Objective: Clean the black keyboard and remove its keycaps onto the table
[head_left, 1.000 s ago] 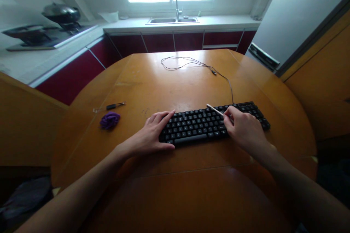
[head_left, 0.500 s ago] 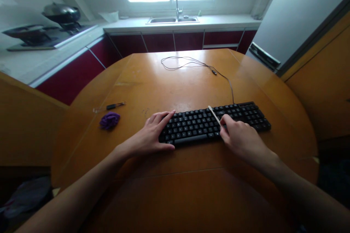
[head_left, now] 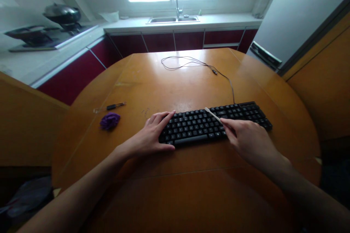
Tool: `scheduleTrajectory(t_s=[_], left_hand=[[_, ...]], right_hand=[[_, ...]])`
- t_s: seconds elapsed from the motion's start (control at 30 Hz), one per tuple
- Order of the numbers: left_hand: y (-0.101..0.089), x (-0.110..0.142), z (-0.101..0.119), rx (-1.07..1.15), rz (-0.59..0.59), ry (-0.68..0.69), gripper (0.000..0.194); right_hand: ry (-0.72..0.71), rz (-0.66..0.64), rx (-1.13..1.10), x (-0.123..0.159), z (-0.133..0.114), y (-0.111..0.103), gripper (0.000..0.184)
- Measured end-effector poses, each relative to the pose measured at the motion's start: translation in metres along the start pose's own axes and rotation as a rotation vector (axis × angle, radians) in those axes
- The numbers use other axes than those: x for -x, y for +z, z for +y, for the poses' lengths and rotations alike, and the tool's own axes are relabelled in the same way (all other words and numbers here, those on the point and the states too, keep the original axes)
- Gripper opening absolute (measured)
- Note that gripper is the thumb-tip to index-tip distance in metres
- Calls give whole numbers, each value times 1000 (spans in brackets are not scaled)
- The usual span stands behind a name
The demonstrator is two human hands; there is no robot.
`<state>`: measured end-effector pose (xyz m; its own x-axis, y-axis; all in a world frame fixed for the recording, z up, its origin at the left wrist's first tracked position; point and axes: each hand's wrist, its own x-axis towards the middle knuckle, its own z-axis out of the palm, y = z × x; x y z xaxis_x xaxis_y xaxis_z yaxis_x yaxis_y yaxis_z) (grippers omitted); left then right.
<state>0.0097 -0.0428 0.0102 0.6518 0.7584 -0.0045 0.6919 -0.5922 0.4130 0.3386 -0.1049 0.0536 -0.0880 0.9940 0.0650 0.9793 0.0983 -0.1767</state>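
A black keyboard [head_left: 191,125] lies on the wooden table, slightly angled. My left hand [head_left: 153,133] grips its left end, thumb along the front edge and fingers at the back edge. In my right hand [head_left: 246,136] is a pale toothbrush [head_left: 214,115], pinched by its handle. The brush head lies over the upper rows of keys near the keyboard's middle; its bristles are too small to make out. The right hand covers part of the keyboard's right half.
A thin cable [head_left: 228,80] runs from the keyboard to a loose loop at the table's far side. To the left lie a purple crumpled cloth [head_left: 109,121] and a small black-handled tool [head_left: 111,107]. Beyond the table [head_left: 164,189] stand a counter, sink [head_left: 164,20] and stove.
The brush head has shifted a little left, and its handle now lies flatter. My right hand has turned and moved slightly right. My left hand stays on the keyboard.
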Motion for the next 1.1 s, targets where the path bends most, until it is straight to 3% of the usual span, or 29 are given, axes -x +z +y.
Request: scheduleTrajectory(t_s=[0.23,0.53,0.83,1.1], left_hand=[[0,1,-2,7,-5,-3,115],[0,0,-1,3,4,1,115],[1,0,-2,0,8,3,114],[1,0,-3,-1,9,6,114]], right_hand=[[16,-13,-54,-5,14,-6,29],[103,65,-204,-45,84,8,26],[82,101,-254,-54,69,11,24],[158,71,-278,-64,102,9,20]])
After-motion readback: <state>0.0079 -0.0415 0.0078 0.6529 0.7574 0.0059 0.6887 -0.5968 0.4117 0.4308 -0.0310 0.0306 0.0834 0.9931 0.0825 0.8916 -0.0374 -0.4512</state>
